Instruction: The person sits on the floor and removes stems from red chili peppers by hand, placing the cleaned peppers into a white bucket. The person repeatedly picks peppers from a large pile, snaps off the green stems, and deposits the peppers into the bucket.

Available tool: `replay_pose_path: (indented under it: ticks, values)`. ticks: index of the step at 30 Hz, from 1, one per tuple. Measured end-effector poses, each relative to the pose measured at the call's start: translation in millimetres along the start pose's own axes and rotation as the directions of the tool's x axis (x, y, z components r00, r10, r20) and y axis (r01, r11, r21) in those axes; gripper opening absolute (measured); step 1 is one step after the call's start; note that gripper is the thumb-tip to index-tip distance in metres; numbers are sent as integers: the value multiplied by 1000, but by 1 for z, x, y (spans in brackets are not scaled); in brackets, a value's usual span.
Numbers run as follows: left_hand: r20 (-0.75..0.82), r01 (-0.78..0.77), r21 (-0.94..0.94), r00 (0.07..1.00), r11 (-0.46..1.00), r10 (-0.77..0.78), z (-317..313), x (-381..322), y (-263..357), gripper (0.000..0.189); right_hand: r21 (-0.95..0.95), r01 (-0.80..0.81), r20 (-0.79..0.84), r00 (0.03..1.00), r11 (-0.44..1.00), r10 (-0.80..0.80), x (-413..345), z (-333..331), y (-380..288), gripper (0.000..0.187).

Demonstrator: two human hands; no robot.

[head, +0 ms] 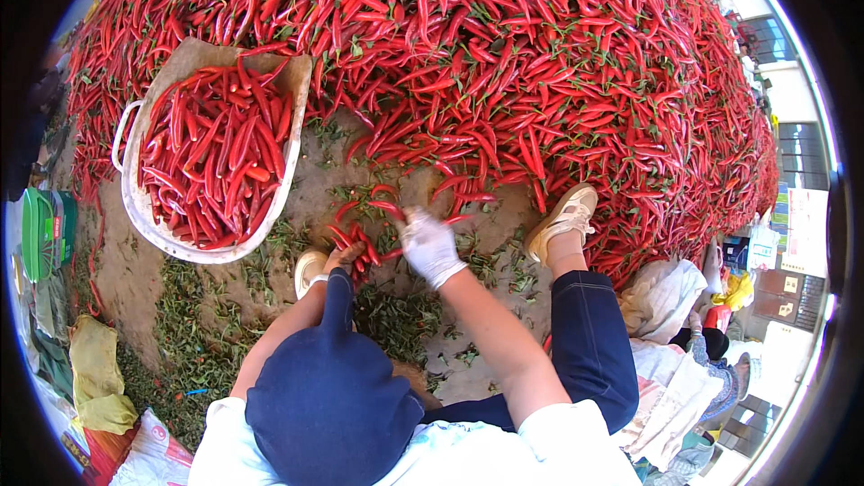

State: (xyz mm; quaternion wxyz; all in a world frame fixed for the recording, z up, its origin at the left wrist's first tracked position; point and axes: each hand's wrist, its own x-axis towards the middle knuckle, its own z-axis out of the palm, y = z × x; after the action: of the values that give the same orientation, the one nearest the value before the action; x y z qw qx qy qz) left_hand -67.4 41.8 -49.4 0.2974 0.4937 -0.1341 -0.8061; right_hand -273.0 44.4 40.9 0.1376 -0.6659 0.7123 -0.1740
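Note:
My left hand (345, 256) is closed around several red chili peppers (366, 246), low over the ground between my feet. Just right of it, my right hand (426, 246) wears a white glove and is motion-blurred; red peppers show at its fingers, but whether it grips them is unclear. Loose peppers lie on the ground close to both hands. To the upper left stands a whitish plastic scoop-shaped basket (290, 172) with a handle, full of red peppers (216, 148). A large heap of red peppers with green stems (526, 67) rises ahead of me.
Green stem and leaf scraps (398, 324) cover parts of the ground. My right shoe (567, 219) touches the heap's edge. A green container (47, 233) stands far left, sacks (101, 371) lie lower left, and pale sacks (665, 297) lie right. Another person (719, 371) is at the far right.

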Motion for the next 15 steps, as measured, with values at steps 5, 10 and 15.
replay_pose_path:
  ticks: [5, 10, 15]
  values:
    - [-75, 73, -179, 993, 981, -88, 4, -3, -2, 17, 258, -101, 338, 941, 961, 8, -31, 24, -57, 22]
    - [-40, 77, 80, 996, 994, -74, 14, -10, 9, 18, 128, -19, 370, 928, 992, -30, -59, 7, -40, 15]
    - [-82, 101, 199, 993, 975, -86, 17, -17, 21, 18, 65, 337, 416, 847, 939, -332, -69, -6, -37, 13]
